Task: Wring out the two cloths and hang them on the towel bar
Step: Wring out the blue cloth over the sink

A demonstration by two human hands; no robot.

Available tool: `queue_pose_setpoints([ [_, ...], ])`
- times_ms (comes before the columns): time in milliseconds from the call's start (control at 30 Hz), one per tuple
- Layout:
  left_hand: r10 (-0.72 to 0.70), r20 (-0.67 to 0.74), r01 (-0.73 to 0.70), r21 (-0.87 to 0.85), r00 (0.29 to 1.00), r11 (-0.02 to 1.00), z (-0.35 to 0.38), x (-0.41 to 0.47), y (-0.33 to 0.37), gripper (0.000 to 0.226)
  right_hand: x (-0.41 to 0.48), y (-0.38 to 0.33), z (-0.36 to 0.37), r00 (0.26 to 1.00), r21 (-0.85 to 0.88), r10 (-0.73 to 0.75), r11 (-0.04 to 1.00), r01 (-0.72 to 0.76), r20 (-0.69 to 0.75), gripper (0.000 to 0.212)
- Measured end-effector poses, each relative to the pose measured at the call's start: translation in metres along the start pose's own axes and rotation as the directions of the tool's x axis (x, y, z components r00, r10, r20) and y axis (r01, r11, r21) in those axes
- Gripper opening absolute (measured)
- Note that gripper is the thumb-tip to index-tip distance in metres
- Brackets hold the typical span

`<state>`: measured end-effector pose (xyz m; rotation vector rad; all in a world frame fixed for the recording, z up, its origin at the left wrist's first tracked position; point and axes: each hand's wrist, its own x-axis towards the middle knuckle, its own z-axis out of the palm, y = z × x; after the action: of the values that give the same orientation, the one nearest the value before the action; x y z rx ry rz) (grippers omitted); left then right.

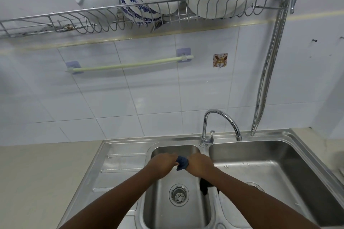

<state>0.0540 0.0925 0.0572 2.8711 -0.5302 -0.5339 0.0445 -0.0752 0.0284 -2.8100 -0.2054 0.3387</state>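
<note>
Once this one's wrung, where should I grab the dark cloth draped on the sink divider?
Pinch the dark cloth at its fold on top of the divider, coming from above. Both ends hang down the sides, so the ridge is the exposed part.

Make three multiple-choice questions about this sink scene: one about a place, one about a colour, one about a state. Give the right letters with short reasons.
1. Where is the blue cloth?
A. on the towel bar
B. between both hands over the left basin
C. in the dish rack

2. What colour is the towel bar?
A. red
B. black
C. pale green

3. What hangs on the towel bar?
A. nothing
B. one cloth
C. two cloths

Key: 1 B, the left hand and right hand grip it above the left basin. 2 C, the rod looks pale green. 3 A, the rod is bare.
</note>
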Motion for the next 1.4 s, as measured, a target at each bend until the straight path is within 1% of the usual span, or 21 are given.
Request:
queue_pose_setpoints([
  [67, 0.031, -0.028, -0.029, 0.066, 0.999, 0.997, 0.006, 0.004, -0.004, 0.026, 0.0, 0.001, 0.003, 0.999, 0.07, -0.018, 0.997, 0.014, 0.05, 0.03],
  [133, 0.039, -0.04, -0.036, 0.071, 0.998, 0.997, 0.011, 0.006, -0.007, 0.027, 0.0, -0.001, -0.001, 0.995, 0.103, -0.008, 0.995, -0.003, 0.1, 0.029],
  [200, 0.021, -0.071, -0.021, 0.0, 0.997, 1.0, 0.014, 0.006, -0.006, 0.025, 0.002, 0.001, -0.003, 0.995, 0.119, -0.015, 0.993, 0.003, 0.103, 0.03],
  [267, 0.009, -0.087, -0.017, -0.092, 0.996, 0.996, 0.011, 0.003, 0.0, 0.027, 0.001, 0.003, -0.003, 0.995, 0.053, -0.027, 0.998, 0.022, 0.098, 0.038],
  [333, 0.086, 0.007, -0.085, -0.11, 0.996, 0.99, 0.011, 0.003, 0.0, 0.03, 0.0, 0.005, -0.004, 0.997, -0.094, -0.08, 0.992, 0.079, -0.015, 0.045],
  [367, 0.119, 0.045, -0.112, -0.128, 0.992, 0.985, 0.012, 0.003, -0.003, 0.033, -0.001, 0.006, -0.006, 0.988, -0.157, -0.131, 0.981, 0.117, -0.083, 0.042],
  [400, 0.123, 0.074, -0.108, -0.182, 0.99, 0.977, 0.01, 0.003, -0.005, 0.037, -0.001, 0.007, -0.006, 0.97, -0.171, -0.195, 0.971, 0.169, -0.146, 0.035],
  [467, 0.074, 0.134, -0.021, -0.359, 0.988, 0.933, -0.002, -0.003, -0.005, 0.041, -0.002, 0.009, -0.009, 0.929, -0.093, -0.296, 0.955, 0.282, -0.221, 0.023],
  [533, 0.071, 0.206, 0.047, -0.517, 0.976, 0.855, -0.015, -0.009, -0.007, 0.037, -0.005, 0.011, -0.012, 0.898, -0.033, -0.348, 0.935, 0.353, -0.268, 0.024],
  [600, 0.105, 0.275, 0.097, -0.631, 0.956, 0.77, -0.023, -0.013, -0.008, 0.034, -0.009, 0.011, -0.015, 0.878, -0.025, -0.377, 0.922, 0.387, -0.295, 0.02],
  [667, 0.142, 0.274, 0.051, -0.591, 0.951, 0.805, -0.026, -0.014, -0.006, 0.032, -0.011, 0.006, -0.018, 0.891, -0.03, -0.357, 0.931, 0.364, -0.281, 0.016],
  [733, 0.116, 0.184, -0.022, -0.449, 0.976, 0.893, -0.022, -0.008, -0.006, 0.03, -0.01, 0.002, -0.019, 0.935, -0.003, -0.271, 0.961, 0.278, -0.227, 0.017],
  [800, 0.152, 0.088, -0.128, -0.235, 0.984, 0.963, -0.016, -0.003, -0.004, 0.027, -0.012, -0.001, -0.02, 0.966, -0.013, -0.192, 0.981, 0.193, -0.172, 0.019],
  [867, 0.206, 0.034, -0.203, -0.077, 0.978, 0.976, -0.012, -0.001, 0.005, 0.014, -0.014, 0.0, -0.018, 0.975, -0.098, -0.168, 0.983, 0.155, -0.143, 0.027],
  [900, 0.206, 0.032, -0.206, -0.009, 0.978, 0.979, -0.013, -0.002, 0.01, 0.011, -0.015, 0.001, -0.017, 0.979, -0.112, -0.153, 0.984, 0.138, -0.137, 0.031],
  [967, 0.16, 0.043, -0.164, 0.13, 0.986, 0.978, -0.008, -0.003, 0.014, 0.015, -0.016, 0.0, -0.012, 0.988, -0.092, -0.127, 0.989, 0.119, -0.089, 0.033],
  [1033, 0.168, 0.004, -0.165, 0.227, 0.986, 0.96, 0.001, 0.001, 0.002, 0.024, -0.017, -0.002, -0.007, 0.996, 0.009, -0.09, 0.996, 0.09, -0.024, 0.031],
  [1133, 0.317, -0.094, -0.28, 0.279, 0.944, 0.919, 0.001, -0.001, -0.018, 0.024, -0.018, -0.009, -0.006, 0.998, 0.212, -0.059, 0.976, 0.053, 0.023, 0.037],
  [1267, 0.466, -0.221, -0.377, 0.35, 0.857, 0.858, -0.008, -0.006, -0.023, 0.015, -0.023, -0.019, -0.013, 0.997, 0.473, -0.026, 0.881, -0.014, 0.079, 0.037],
  [1300, 0.501, -0.24, -0.401, 0.364, 0.832, 0.841, -0.008, -0.006, -0.025, 0.014, -0.024, -0.02, -0.013, 0.996, 0.519, -0.011, 0.854, -0.038, 0.091, 0.035],
  [1400, 0.538, -0.256, -0.43, 0.377, 0.803, 0.82, -0.002, -0.006, -0.032, 0.013, -0.028, -0.024, -0.012, 0.992, 0.612, 0.016, 0.786, -0.091, 0.127, 0.033],
])
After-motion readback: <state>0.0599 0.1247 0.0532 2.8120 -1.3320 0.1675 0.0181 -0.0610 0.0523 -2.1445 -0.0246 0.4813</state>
